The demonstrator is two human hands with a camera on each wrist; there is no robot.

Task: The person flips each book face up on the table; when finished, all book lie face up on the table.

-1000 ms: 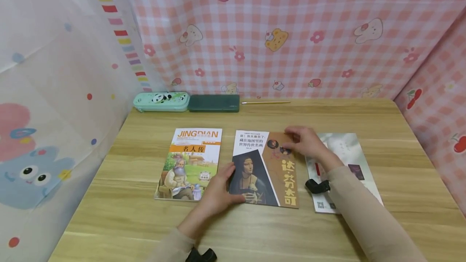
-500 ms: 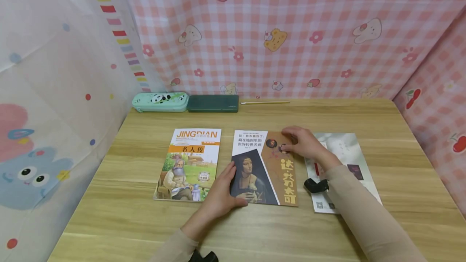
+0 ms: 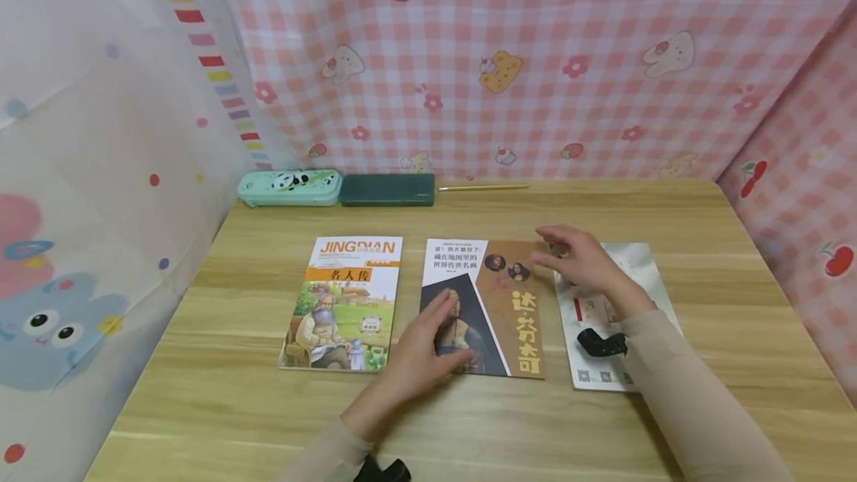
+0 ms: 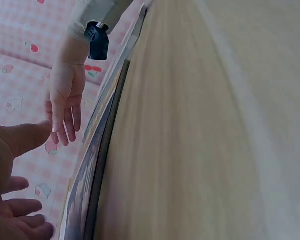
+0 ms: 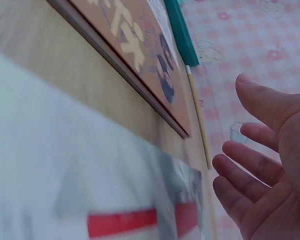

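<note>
Three books lie flat in a row on the wooden table. In the head view, my left hand [image 3: 423,348] is over the lower left of the middle book [image 3: 518,318], which has a brown and white cover with a portrait. Its fingers are spread and hold nothing; the left wrist view shows them lifted off the cover. My right hand [image 3: 581,262] hovers between that book and the pale right-hand book [image 3: 592,374], partly hiding the latter. The right wrist view shows its fingers [image 5: 250,165] relaxed, gripping nothing. The left book [image 3: 344,303] has an orange title and a bearded figure.
Along the table's back edge lie a mint panda pencil case [image 3: 289,187], a dark green case [image 3: 387,190] and a thin yellow pencil-like stick [image 3: 483,187]. Pink checked cloth [image 3: 428,43] hangs behind and at right; a white printed cloth [image 3: 87,169] hangs at left.
Both hands have come off the middle book's edges. My left hand has shifted right over its cover, and my right hand has moved off its upper right corner. The book stays flat.
</note>
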